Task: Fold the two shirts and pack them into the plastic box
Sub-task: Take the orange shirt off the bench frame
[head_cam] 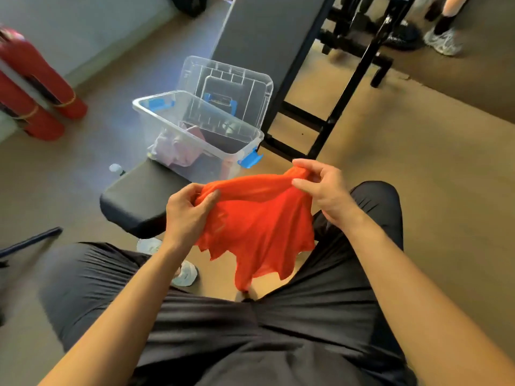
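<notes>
Abt halfway imo. Pink shirt is in the plastic box on the counter's far side, looks bunched tho. Orange shirt hangs unfolded over the lap, left hand + right hand fingers pinching its top edge. Needs folding + packing.

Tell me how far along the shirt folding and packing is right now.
Done: a pale pink garment already lies in the clear plastic box, though it looks bunched; the transparent lid stands off behind. In hand: the left hand and right hand both grip the thin orange-red shirt, hanging unfolded above the lap. Left: fold it and place it in the box.
</notes>
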The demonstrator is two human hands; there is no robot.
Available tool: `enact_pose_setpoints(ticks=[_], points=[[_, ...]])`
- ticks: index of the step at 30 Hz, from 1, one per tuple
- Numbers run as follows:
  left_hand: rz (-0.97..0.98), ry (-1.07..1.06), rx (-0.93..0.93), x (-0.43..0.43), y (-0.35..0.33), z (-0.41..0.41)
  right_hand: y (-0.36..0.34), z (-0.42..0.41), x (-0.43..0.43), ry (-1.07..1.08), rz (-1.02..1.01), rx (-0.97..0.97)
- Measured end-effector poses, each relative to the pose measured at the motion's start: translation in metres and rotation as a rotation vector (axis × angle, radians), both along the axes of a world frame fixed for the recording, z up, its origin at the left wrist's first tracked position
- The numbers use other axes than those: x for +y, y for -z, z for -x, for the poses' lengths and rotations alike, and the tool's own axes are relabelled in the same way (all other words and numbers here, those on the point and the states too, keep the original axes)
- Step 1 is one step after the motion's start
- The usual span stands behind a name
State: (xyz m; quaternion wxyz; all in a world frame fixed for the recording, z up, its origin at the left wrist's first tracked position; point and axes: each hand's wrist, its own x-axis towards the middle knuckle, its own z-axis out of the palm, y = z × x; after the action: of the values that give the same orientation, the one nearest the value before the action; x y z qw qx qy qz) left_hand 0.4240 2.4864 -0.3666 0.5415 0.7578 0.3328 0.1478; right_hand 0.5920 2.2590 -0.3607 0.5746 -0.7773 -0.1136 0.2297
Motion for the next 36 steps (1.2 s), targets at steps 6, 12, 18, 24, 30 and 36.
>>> enact_pose_setpoints(ticks=[6, 12, 18, 24, 30, 36], points=[[-0.023, -0.01, 0.066, 0.024, -0.013, 0.038, -0.003, 0.014, 0.014, -0.25, 0.34, -0.396], [-0.047, 0.294, 0.277, 0.055, -0.022, 0.086, -0.006, 0.0, 0.024, -0.391, 0.306, -0.366], [0.041, 0.211, 0.193, 0.064, -0.027, 0.114, -0.004, -0.003, 0.031, -0.288, 0.226, -0.271], [0.21, 0.009, -0.123, 0.048, -0.053, 0.09, 0.008, 0.006, 0.039, -0.253, 0.166, -0.172], [0.11, 0.173, -0.055, 0.03, -0.085, 0.051, -0.008, 0.026, 0.05, -0.344, 0.022, -0.112], [0.141, 0.44, -0.025, 0.014, -0.094, 0.024, -0.055, 0.063, 0.081, -0.641, -0.181, -0.219]])
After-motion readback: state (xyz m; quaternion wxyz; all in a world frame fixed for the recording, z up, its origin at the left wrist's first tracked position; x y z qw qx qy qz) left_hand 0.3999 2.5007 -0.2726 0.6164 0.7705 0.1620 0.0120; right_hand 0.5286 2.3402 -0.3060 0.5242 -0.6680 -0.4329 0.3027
